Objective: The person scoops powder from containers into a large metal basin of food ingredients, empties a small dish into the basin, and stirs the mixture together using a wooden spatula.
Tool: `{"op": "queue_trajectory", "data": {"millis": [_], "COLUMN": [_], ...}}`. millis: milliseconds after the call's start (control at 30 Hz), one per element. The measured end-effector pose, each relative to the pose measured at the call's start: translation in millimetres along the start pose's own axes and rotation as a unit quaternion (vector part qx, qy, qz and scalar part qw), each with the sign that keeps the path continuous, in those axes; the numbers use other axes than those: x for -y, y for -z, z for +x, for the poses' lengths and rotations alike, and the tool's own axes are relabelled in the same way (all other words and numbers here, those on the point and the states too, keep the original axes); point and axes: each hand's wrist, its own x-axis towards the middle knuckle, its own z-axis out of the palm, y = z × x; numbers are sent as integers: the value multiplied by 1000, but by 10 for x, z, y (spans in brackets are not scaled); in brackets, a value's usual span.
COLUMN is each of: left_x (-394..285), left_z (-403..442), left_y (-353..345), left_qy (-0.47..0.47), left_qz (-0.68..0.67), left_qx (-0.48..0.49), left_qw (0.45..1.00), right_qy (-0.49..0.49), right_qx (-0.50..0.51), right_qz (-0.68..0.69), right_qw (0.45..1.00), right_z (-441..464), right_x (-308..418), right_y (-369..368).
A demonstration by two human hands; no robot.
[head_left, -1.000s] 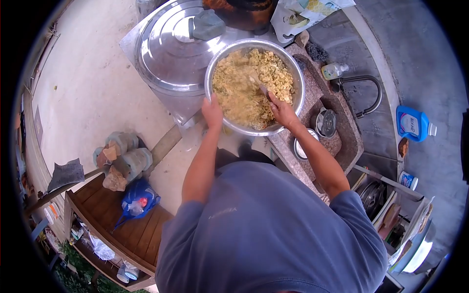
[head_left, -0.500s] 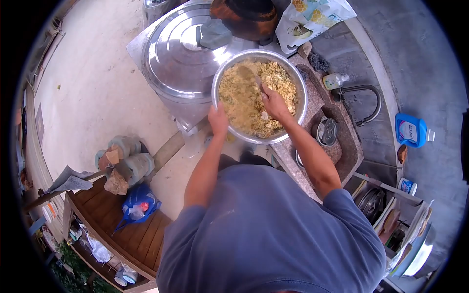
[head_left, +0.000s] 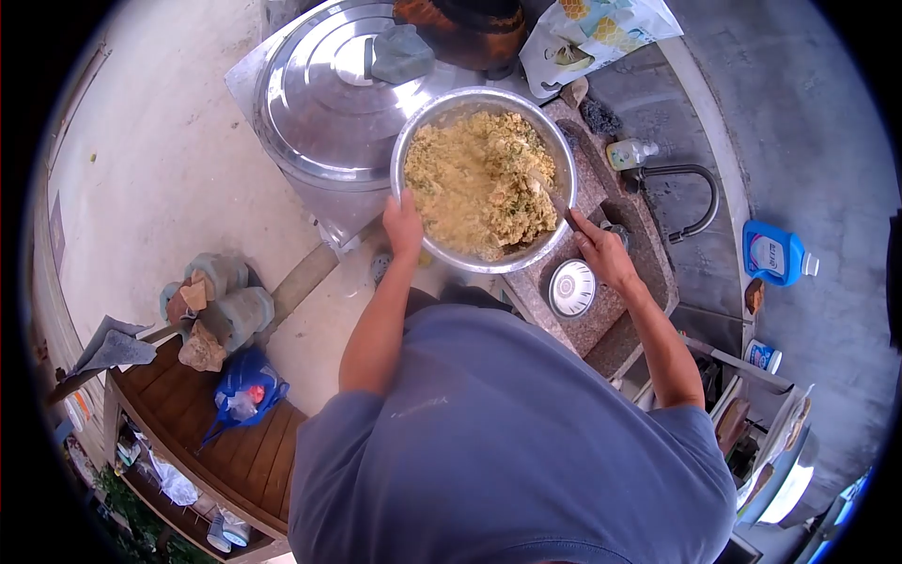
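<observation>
A wide metal bowl (head_left: 399, 155) holds a crumbly yellow food mixture (head_left: 470, 193) with green bits. My left hand (head_left: 404, 226) is closed on the near-left rim of this bowl. At the opposite side, my right hand (head_left: 604, 252) is wrapped round the handle of a spoon (head_left: 562, 207), just beyond the rim. The spoon's head is in the mixture at the right, partly buried. More of the food is heaped on that side, while the left part lies flatter.
Left of the bowl is a large round metal lid (head_left: 319, 113) with a grey cloth (head_left: 402, 54) on it. A stone sink (head_left: 639, 282) with a black faucet (head_left: 705, 202) stands to the right, near a white patterned bowl (head_left: 572, 288). A blue bottle (head_left: 772, 254) is farther right.
My right hand has moved right and toward me, drawing the spoon from the bowl's middle to its right side. The mixture is now heaped at the right. My left hand stays on the rim.
</observation>
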Motion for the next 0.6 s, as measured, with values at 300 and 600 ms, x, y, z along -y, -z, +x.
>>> {"op": "queue_trajectory", "data": {"millis": [300, 600], "left_x": [-96, -19], "left_z": [-14, -19], "left_y": [10, -14], "left_qy": [51, 36], "left_qz": [7, -3], "left_qx": [8, 5], "left_qw": [999, 999], "right_qy": [-170, 58], "right_qx": [5, -53], "right_qz": [263, 0], "right_qw": [950, 997], "right_z": [1074, -50], "right_x": [20, 301], "right_y": [-854, -667]}}
